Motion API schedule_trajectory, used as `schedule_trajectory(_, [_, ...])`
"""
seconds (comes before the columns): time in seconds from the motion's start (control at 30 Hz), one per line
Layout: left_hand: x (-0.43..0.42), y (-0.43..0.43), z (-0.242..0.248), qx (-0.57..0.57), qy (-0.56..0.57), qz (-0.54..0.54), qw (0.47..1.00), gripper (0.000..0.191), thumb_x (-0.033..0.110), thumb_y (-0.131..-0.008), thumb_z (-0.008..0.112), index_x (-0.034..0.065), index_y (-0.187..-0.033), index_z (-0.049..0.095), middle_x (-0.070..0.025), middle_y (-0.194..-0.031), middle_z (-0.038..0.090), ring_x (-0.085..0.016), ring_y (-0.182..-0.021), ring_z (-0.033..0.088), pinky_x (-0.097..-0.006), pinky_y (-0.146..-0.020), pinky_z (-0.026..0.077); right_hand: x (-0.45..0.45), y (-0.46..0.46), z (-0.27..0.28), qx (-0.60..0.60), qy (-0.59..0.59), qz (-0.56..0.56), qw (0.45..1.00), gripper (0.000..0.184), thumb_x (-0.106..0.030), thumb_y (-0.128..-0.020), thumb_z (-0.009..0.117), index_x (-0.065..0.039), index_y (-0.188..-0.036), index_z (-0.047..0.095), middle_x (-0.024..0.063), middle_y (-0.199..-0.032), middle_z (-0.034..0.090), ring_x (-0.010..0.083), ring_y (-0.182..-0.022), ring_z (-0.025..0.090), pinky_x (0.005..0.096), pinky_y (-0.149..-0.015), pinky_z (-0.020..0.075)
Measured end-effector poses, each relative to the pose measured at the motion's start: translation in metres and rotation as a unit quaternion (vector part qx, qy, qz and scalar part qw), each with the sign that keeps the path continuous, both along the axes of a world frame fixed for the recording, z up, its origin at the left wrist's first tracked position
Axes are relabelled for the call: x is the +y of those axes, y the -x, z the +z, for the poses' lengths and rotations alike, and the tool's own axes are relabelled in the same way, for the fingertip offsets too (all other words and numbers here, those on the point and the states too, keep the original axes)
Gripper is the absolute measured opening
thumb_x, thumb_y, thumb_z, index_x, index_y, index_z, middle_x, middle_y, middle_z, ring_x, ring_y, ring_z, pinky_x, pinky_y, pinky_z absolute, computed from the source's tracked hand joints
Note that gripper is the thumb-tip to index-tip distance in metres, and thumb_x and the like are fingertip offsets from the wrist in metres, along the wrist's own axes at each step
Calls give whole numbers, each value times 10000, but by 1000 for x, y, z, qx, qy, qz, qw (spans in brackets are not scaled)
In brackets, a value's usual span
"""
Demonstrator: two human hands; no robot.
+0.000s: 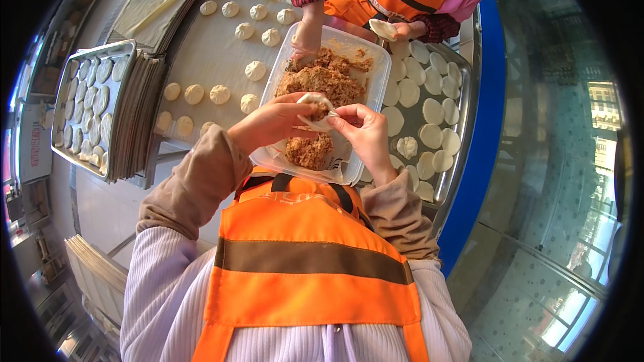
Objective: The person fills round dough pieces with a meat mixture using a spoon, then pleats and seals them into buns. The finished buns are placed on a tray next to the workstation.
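My left hand (271, 120) cradles a round dough wrapper (316, 124) with brown filling (318, 109) showing in its open middle. The thumb and fingers of my right hand (363, 128) pinch the wrapper's right edge. Both hands are above a translucent plastic tub (381, 91) of minced filling (322, 83). A smaller heap of the same filling (308, 152) lies at the tub's near end. To the right of my right hand, flat dough rounds (408, 92) overlap on a metal tray (465, 105).
Across the tub, a co-worker's hand (305, 42) reaches into the filling while their other hand (402, 31) holds a wrapper (383, 29). Pleated buns (255, 70) stand on a sheet at the left. Beyond them is a tray of dough pieces (95, 90) on stacked boards (138, 120).
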State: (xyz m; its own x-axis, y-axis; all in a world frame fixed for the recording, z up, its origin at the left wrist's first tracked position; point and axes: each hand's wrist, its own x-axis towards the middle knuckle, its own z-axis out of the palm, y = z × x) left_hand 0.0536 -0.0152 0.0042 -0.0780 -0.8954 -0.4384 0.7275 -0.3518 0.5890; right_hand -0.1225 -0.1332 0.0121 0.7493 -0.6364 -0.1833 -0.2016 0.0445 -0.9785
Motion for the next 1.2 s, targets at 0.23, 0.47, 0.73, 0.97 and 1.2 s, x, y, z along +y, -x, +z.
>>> schedule_trajectory(0.23, [12, 15, -15, -3, 61, 89, 994, 422, 124, -980, 478, 31, -1385, 403, -94, -1250, 545, -192, -1118, 578, -366, -966, 494, 24, -10, 13, -112, 449, 63, 884, 187, -17, -770, 703, -48, -946, 647, 75, -854, 637, 226, -830, 647, 321, -643, 520])
schedule_trajectory(0.47, [15, 19, -17, -101, 6, 96, 990, 354, 89, -945, 526, 15, -1290, 503, -63, -1145, 601, -152, -1018, 619, -309, -877, 537, 17, -14, 11, 17, 256, 64, 964, 173, -64, -759, 726, -37, -913, 652, 58, -785, 619, 214, -748, 624, 333, -636, 505])
schedule_trajectory(0.73, [12, 8, -19, -132, -26, 16, 991, 350, 91, -931, 531, -1, -1269, 521, -68, -1138, 602, -160, -1027, 612, -313, -870, 543, 11, -21, 17, 26, 216, 86, 972, 213, -93, -776, 733, -19, -958, 648, 90, -833, 638, 188, -726, 641, 298, -650, 518])
schedule_trajectory(0.97, [10, 4, -20, -175, 19, 8, 984, 407, 107, -901, 558, 21, -1298, 534, -48, -1071, 629, -102, -929, 617, -245, -777, 525, 23, -14, 14, -8, 351, 81, 933, 96, -28, -766, 726, -21, -853, 686, 74, -791, 675, 192, -701, 664, 279, -607, 516])
schedule_trajectory(1.2, [-3, 7, 12, -278, -5, -39, 960, 341, 161, -929, 544, 30, -1242, 581, 3, -935, 626, -91, -818, 588, -239, -733, 498, 5, -17, 19, 20, 234, 70, 970, 252, -47, -781, 725, -20, -1020, 652, 59, -890, 639, 131, -756, 620, 254, -628, 505])
